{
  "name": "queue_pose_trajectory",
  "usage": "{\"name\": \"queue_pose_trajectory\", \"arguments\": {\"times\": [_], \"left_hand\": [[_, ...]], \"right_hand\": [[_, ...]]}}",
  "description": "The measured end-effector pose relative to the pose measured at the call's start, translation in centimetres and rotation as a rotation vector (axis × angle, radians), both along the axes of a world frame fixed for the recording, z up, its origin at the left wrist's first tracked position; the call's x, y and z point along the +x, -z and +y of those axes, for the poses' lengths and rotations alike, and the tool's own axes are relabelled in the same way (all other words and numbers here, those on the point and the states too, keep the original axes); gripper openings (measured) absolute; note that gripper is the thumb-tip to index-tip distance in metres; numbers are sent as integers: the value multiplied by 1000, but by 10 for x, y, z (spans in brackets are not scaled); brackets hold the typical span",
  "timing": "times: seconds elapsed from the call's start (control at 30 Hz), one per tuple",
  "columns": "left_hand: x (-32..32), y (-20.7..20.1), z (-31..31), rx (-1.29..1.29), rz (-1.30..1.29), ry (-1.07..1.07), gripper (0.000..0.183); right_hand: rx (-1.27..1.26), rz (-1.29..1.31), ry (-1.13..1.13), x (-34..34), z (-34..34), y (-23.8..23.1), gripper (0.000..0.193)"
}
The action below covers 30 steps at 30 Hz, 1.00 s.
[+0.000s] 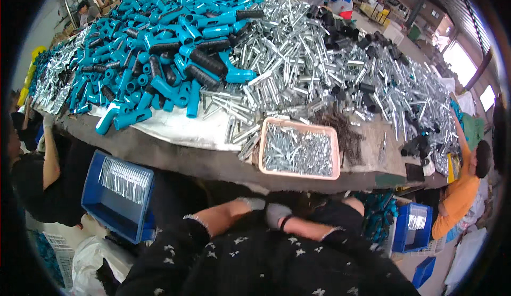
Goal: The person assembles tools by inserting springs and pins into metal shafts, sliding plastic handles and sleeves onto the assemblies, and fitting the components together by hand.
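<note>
My left hand (254, 204) and my right hand (278, 214), both in grey gloves, are close together below the table's near edge, in front of my body. Their fingers are in shadow and cannot be made out, so whether they hold anything is unclear. Just beyond them, at the table's edge, sits a pink tray (264, 170) filled with small shiny metal parts (298, 149). To its right lies a heap of dark, thin springs or pins (346, 136). A large pile of silvery metal tubes (287, 46) spreads behind the tray.
Teal plastic tubular fittings (159, 35), some with black ribbed sleeves, are heaped at the left. A blue bin (114, 213) with metal rods stands left of me, another blue bin (404, 240) at right. Co-workers sit at left, at right in orange (460, 205), and across the table.
</note>
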<state>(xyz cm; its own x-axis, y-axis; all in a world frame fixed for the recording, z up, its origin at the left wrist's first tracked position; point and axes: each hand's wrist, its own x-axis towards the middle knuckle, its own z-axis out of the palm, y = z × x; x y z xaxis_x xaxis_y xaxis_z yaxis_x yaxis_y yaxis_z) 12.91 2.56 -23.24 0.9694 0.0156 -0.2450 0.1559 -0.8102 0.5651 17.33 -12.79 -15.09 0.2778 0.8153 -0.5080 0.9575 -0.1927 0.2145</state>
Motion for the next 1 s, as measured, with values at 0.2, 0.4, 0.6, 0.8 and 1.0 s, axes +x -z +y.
{"name": "queue_pose_trajectory", "arguments": {"times": [0.2, 0.4, 0.6, 0.8, 1.0], "left_hand": [[11, -28, -6, 34, 108, 74, 34], [2, -33, 12, 32, 213, 281, 34], [2, -12, 2, 144, 239, 701, 26], [-20, -156, -7, -316, -73, 580, 54], [-41, -161, -70, 8, -184, 480, 38]], "right_hand": [[-45, 453, 305, 19, 4, -2, 29], [117, 537, 152, 23, -8, -3, 24], [451, 694, 645, 14, -15, 195, 23], [487, 664, 535, 16, -127, -193, 27], [826, 728, 798, -33, -272, -247, 39]]}}
